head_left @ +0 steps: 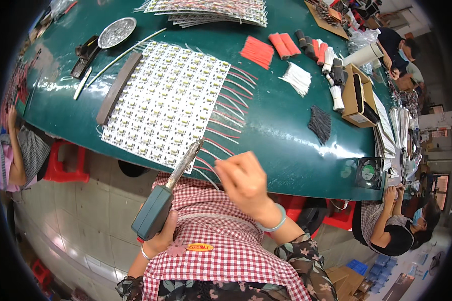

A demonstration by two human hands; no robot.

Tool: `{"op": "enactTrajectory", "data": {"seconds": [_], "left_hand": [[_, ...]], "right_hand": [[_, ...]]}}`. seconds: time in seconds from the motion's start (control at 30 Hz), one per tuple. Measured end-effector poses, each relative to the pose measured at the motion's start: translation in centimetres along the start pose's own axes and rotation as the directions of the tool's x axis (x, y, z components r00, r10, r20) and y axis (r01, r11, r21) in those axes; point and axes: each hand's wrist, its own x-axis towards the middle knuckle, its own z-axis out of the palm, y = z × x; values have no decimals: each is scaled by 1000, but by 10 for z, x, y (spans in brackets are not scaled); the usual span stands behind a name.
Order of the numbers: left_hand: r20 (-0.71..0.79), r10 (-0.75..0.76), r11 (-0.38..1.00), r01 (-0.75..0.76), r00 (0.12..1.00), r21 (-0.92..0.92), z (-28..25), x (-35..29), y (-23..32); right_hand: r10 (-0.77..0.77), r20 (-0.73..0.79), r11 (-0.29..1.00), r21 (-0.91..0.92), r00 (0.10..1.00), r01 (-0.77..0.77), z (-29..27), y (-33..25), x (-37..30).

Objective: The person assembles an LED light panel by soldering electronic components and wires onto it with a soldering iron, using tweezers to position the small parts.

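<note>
My left hand [160,238] is wrapped round the dark green body of a soldering gun [153,213]. Its long metal tip rests over the near right corner of a white circuit board panel [165,100] covered in rows of small components. Red and white wires [231,105] stick out along the panel's right edge. Just right of that corner is my right hand [246,183], its fingers drawn together beside the nearest wire ends; whatever lies between the fingertips is hidden. A dark bar [119,89] lies along the panel's left side.
More panels [211,10] are stacked at the far edge of the green table [186,32]. Bundles of red wires [256,52], white wires [296,78] and black wires [320,124] lie right, near a cardboard box [356,95]. A metal dish [117,33] stands far left. Other people work around.
</note>
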Motion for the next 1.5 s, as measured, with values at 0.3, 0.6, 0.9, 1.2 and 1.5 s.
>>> {"op": "enactTrajectory", "data": {"seconds": [0.3, 0.6, 0.9, 1.2, 1.5], "left_hand": [[58, -278, 936, 284, 959, -211, 5, 17, 12], [181, -227, 960, 251, 957, -123, 9, 39, 7], [75, -412, 904, 418, 908, -93, 24, 44, -26], [-27, -214, 970, 209, 976, -124, 37, 59, -44], [-74, -227, 973, 222, 971, -66, 33, 51, -66]], "right_hand": [[282, -245, 726, -577, 928, -373, -115, 123, -15], [227, -258, 602, -721, 939, -343, -140, 168, -32], [203, -291, 651, -673, 935, -351, -137, 177, -29], [194, -328, 634, -677, 924, -374, -144, 177, -24], [194, -266, 638, -697, 944, -327, -143, 169, -15]]}}
